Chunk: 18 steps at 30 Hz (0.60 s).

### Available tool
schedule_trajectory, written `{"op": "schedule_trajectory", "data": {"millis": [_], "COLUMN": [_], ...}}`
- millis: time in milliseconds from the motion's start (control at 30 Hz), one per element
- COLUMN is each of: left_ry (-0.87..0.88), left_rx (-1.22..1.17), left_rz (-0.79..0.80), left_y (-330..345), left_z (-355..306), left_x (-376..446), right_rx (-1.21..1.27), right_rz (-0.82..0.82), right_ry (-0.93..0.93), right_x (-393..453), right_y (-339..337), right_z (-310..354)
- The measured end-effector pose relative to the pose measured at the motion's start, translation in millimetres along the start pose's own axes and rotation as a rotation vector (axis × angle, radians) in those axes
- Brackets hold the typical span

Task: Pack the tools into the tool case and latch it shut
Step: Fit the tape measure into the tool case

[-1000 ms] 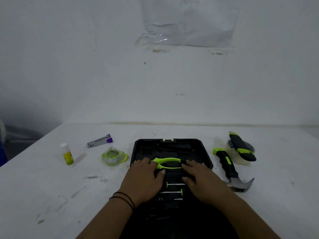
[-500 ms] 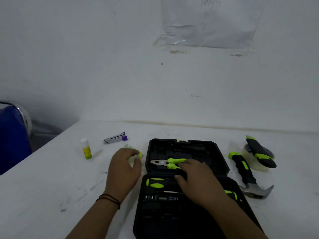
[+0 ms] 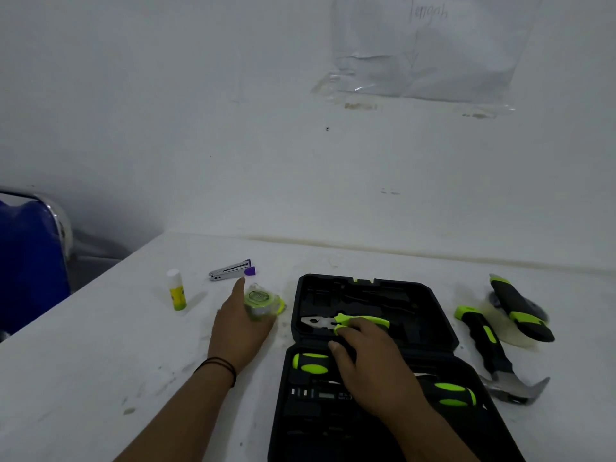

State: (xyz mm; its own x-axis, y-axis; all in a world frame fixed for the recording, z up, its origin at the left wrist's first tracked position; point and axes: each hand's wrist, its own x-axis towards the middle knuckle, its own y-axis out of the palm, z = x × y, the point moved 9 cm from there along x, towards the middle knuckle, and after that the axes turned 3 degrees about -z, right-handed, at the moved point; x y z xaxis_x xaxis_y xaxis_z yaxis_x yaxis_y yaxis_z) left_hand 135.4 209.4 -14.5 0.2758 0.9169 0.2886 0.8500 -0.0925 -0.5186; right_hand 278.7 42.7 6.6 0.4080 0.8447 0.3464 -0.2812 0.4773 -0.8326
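Your tool case (image 3: 366,295) lies open on the table (image 3: 100,361). Your right hand (image 3: 370,365) rests on the pliers (image 3: 343,321) seated in the case's far half, fingers curled over the green handles. Your left hand (image 3: 238,325) grasps the tape measure (image 3: 261,300) just left of the case. The hammer (image 3: 490,351) lies on the table right of the case.
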Motion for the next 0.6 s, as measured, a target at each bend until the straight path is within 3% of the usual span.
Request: {"op": "schedule_trajectory", "data": {"millis": [200, 433, 600], "left_ry": [-0.038, 0.097, -0.013], "left_rx": [-0.05, -0.123, -0.274], "left_rz": [-0.089, -0.199, -0.223], "left_y": [-13.5, -35.0, -38.6], "left_z": [2.1, -15.4, 4.8], "left_x": [-10.6, -24.3, -22.7], "right_rx": [0.033, 0.066, 0.073], "right_rz": [-0.012, -0.019, -0.061], "right_ry": [0.002, -0.014, -0.038], "right_x": [-1.1, -2.8, -2.9], "right_y": [-0.6, -3.1, -7.5], "right_z": [-2.3, -1.3, 0.5]}}
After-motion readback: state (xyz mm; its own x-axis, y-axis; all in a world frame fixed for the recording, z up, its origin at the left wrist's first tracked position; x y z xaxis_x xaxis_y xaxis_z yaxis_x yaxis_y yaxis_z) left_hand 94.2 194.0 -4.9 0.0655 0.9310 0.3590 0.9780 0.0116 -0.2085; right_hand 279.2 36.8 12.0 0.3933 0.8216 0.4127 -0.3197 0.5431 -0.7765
